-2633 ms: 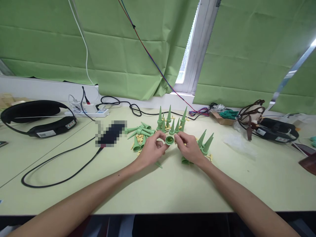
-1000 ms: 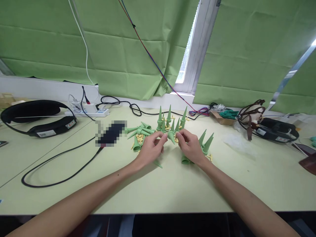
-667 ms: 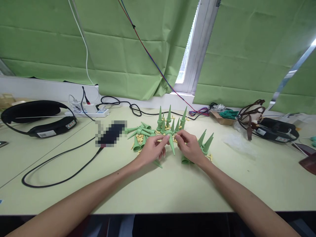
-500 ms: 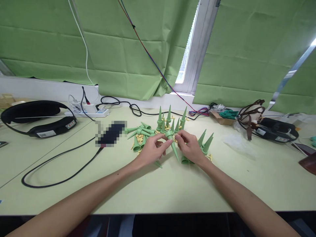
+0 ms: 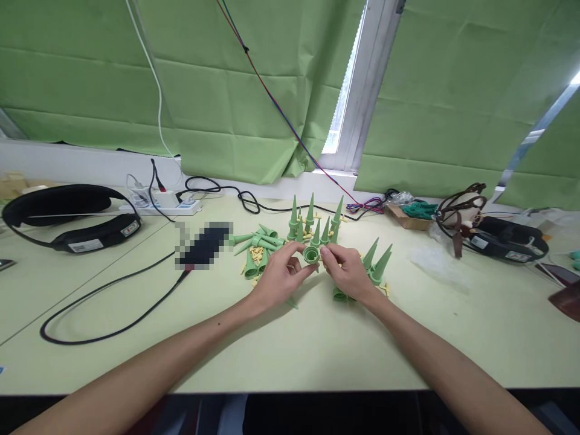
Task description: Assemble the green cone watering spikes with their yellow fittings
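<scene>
My left hand is closed on a green watering spike, thumb and forefinger around its collar. The spike's hollow open end faces me and its point is mostly hidden below. Against the right side of this collar, my right hand pinches what looks like a small yellow valve, largely covered by the fingertips. Behind the hands, several green spikes stand points up with yellow valves around them. Left of them lies a heap of loose spikes and yellow valves. More upright spikes stand beyond my right hand.
A blurred-out dark device with a black cable lies on the table at left. Farther left sit a black headset and a power strip. At right are a cardboard box, clear plastic and another black headset.
The spike in my left hand has tipped so its open end now faces me; before, its point slanted down toward me. My right hand stays beside its collar.
</scene>
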{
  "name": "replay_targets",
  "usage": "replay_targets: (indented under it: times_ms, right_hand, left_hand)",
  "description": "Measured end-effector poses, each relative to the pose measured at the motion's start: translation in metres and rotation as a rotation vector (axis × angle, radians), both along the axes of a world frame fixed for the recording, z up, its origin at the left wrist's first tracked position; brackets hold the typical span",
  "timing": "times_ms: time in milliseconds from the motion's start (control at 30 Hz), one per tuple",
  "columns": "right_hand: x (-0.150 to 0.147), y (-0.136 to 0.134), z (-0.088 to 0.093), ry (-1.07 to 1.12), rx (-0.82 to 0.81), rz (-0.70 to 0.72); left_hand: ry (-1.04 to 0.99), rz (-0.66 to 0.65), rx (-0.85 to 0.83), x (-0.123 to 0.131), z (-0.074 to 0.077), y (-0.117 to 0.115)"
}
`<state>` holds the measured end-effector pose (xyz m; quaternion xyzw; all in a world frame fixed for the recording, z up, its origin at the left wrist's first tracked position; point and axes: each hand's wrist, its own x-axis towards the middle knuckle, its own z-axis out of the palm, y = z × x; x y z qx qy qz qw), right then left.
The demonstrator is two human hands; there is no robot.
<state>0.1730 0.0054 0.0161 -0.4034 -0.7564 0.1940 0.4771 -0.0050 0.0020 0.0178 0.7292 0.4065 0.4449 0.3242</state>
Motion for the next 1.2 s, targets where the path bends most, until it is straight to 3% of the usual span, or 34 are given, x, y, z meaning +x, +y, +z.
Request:
replay_targets:
  times_ms: [267, 633, 1200]
  right_hand:
    - [0.001, 0.000, -0.002, 0.041, -0.013, 0.014]
    - [0.001, 0.000, -0.001, 0.059, -0.082, 0.093]
    - [-0.001, 0.004, -0.003, -0.043, 0.001, 0.034]
  left_hand:
    - [-0.019, -0.061, -0.232, -0.002, 0.000, 0.004]
    - [-0.341, -0.218, -0.582, -0.001, -0.002, 0.010]
    - [-0.219, -0.240, -0.274, -0.004, 0.004, 0.004]
